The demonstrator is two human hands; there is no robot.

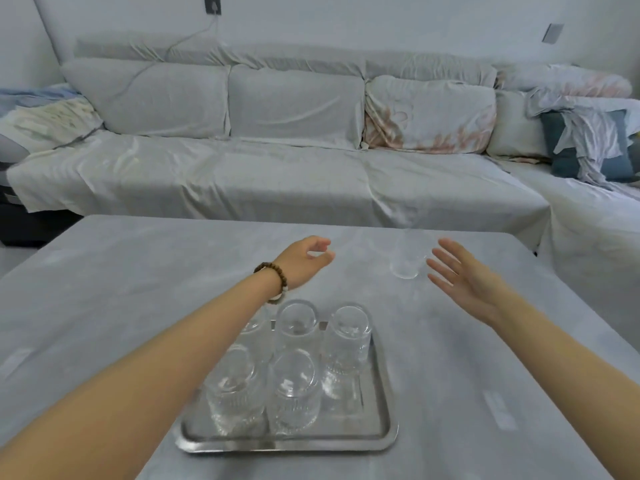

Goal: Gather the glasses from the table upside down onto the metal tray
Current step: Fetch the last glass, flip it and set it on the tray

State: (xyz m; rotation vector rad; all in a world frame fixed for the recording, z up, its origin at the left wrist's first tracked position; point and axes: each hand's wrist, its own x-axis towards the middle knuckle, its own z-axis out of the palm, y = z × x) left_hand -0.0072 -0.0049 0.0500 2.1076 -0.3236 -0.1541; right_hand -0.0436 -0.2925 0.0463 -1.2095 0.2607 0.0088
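A metal tray (382, 403) lies on the grey table near me, bearing several clear glasses (296, 393) turned upside down; my left forearm hides part of the back-left one. One more clear glass (407, 256) stands upright on the table beyond the tray, to the right. My right hand (464, 275) hovers just right of that glass, fingers spread, not touching it. My left hand (306, 259), with a bead bracelet at the wrist, floats above the table left of the glass, fingers loosely curled and holding nothing.
The grey table (121, 306) reaches to its far edge just behind the lone glass. A long covered sofa (277, 168) with cushions runs behind the table, with crumpled cloth and a blue pillow (585, 147) at the right.
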